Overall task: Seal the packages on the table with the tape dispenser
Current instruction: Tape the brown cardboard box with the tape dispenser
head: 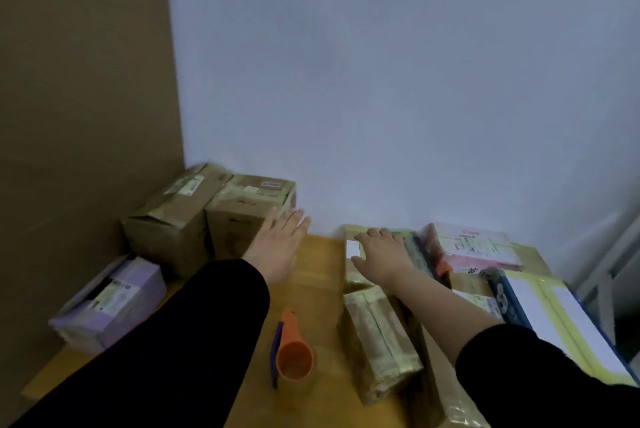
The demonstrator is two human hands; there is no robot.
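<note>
The orange tape dispenser with a blue handle point(294, 353) is lying on the yellowish wooden table point(320, 275), near the centre, between both arms and touched by neither. The left hand point(280, 247) is reaching far left with straight, relaxed fingers, holding nothing, just beside a brown cardboard box point(247, 211). The right hand point(381, 254) is resting on a flat yellow-taped package point(353, 232) at the far centre, fingers bent over its top; whether it is gripping cannot be told. A long tape-wrapped brown parcel point(379, 344) is lying near right.
</note>
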